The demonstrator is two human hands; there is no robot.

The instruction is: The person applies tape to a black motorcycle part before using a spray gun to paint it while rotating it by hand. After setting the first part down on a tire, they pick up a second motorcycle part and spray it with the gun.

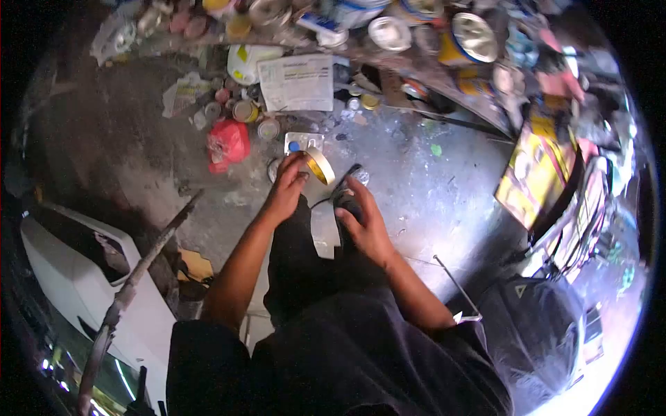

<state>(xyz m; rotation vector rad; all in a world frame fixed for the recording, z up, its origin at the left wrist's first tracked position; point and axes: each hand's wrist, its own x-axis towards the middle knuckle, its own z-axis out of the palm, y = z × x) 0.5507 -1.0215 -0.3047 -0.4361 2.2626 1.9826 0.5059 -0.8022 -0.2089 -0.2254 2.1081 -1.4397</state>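
Note:
My left hand (284,191) pinches the edge of a roll of masking tape (326,165), a pale ring with a yellow inner wall. The roll is tilted, its right side free of the fingers. Across from it, my right hand (368,225) is empty, with fingers and thumb apart, above the right leg. Between and below the hands are my dark-trousered legs (295,236). Just beyond the roll, a light flat piece (313,141) lies on the floor with a small blue round thing (294,146) on it.
A red plastic bag (229,144), small cans (245,111) and a printed sheet (298,83) lie ahead. Paint cans (474,38) crowd a shelf at the back. On the left are a white panel (83,256) and a slanting pole (132,291); a yellow box (534,166) and dark bag (534,326) stand right.

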